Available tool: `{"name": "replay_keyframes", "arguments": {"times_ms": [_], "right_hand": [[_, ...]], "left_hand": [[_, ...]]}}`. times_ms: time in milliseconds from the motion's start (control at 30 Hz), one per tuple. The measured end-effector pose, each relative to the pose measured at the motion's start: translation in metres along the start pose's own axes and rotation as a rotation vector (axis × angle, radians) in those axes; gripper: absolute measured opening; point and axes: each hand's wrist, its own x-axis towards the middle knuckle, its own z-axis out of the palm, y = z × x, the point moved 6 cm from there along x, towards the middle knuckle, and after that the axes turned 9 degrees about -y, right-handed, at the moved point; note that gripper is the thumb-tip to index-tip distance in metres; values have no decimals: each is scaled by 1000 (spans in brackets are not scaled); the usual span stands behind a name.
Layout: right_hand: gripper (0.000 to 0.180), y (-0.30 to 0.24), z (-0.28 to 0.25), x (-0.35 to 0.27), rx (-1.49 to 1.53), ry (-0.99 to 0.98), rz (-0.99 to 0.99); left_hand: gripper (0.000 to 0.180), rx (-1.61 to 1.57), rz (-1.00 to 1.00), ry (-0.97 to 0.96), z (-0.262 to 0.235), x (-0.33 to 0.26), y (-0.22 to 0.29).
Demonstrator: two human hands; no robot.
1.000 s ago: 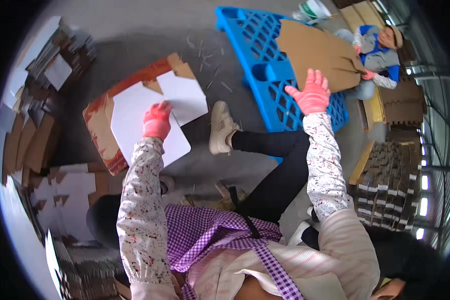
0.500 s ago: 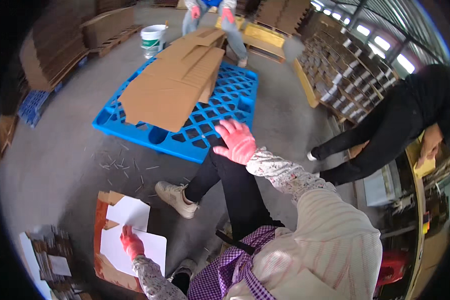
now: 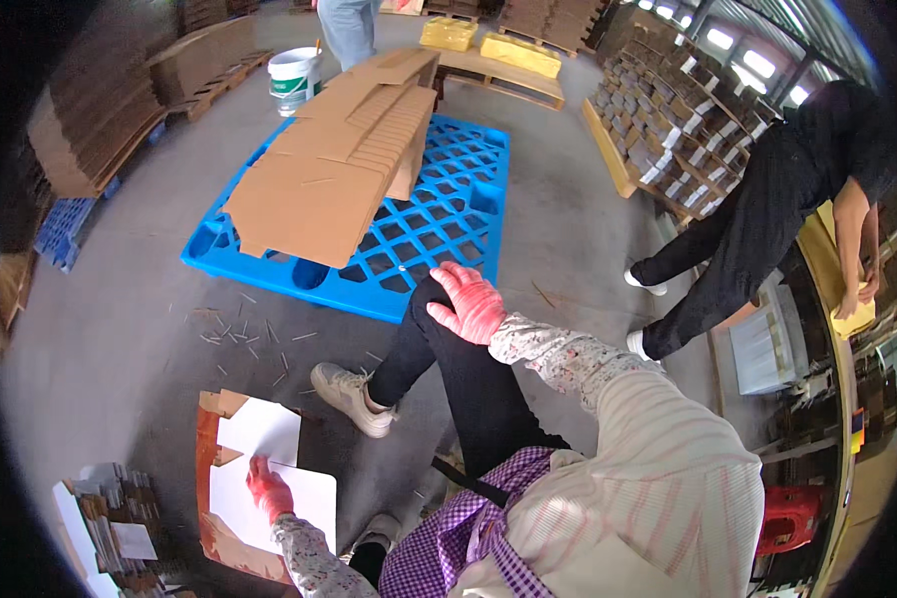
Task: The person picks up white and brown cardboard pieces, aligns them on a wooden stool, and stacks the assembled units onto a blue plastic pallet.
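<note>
My left hand (image 3: 269, 490), in a pink glove, rests with its fingertips on a white sheet (image 3: 309, 513) at the lower left. A second white sheet (image 3: 261, 429) lies just beyond it. Both lie on a brown cardboard piece (image 3: 212, 533) with a reddish edge. The left hand's fingers look extended, and I see nothing gripped in them. My right hand (image 3: 471, 304), gloved in pink too, lies on my bent knee with thumb and fingers apart. It holds nothing.
A stack of flat cardboard pieces (image 3: 309, 189) sits on a blue plastic pallet (image 3: 269, 281). Thin scraps (image 3: 244, 331) litter the floor. Beyond stands a white bucket (image 3: 294, 75). At right, a person in black (image 3: 747, 239) bends over something yellow (image 3: 852, 317). Cut stacks (image 3: 120, 508) are lower left.
My right hand has come down from just above the knee onto it. The left hand stays on the white sheet. The far person has moved left, behind the cardboard stack.
</note>
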Motion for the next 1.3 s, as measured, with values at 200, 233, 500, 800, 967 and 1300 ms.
{"name": "replay_keyframes", "arguments": {"times_ms": [200,233,500,800,967,1300], "right_hand": [[58,1,5,1,-30,26,-13],[58,-1,7,2,-25,12,-14],[56,6,2,-2,-70,139,-74],[56,2,5,6,-55,73,-46],[56,-2,9,1,-5,144,-90],[61,1,11,3,-5,72,-50]], "left_hand": [[40,27,-21,6,4,-1,0],[41,22,-34,0,5,-3,-4],[39,-38,80,98,5,6,13],[41,-52,-8,16,3,1,6],[41,-25,-10,4,6,-3,-5],[42,-46,-28,-15,8,0,-3]]}}
